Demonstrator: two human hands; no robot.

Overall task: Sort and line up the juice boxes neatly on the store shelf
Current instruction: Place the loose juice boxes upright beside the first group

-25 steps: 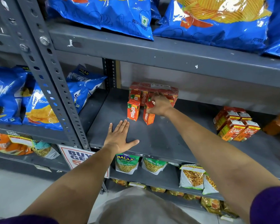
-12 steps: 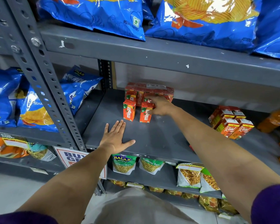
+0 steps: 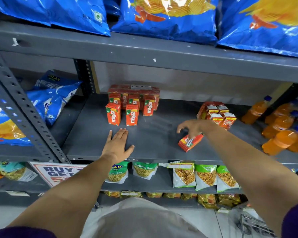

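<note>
Red-orange Maaza juice boxes [image 3: 132, 115] stand upright in short rows at the back left of the grey middle shelf [image 3: 155, 134], in front of a shrink-wrapped pack [image 3: 134, 89]. A cluster of Real juice boxes [image 3: 220, 114] stands further right. One orange juice box [image 3: 187, 144] lies on its side near the shelf's front, straw side up. My right hand [image 3: 194, 127] hovers over it, fingertips touching its far edge, thumb spread away to the left. My left hand [image 3: 118, 145] lies flat on the shelf, palm down, just in front of the Maaza rows.
Orange drink bottles [image 3: 282, 129] crowd the shelf's right end. Blue chip bags [image 3: 165, 18] fill the shelf above and the bay to the left [image 3: 50, 100]. Snack packets [image 3: 205, 176] hang below. A perforated steel upright [image 3: 24, 107] stands on the left.
My right hand has let go of the Maaza box at the back, which now stands in line, and swung right and forward onto the lying box. The left hand has stayed put.
</note>
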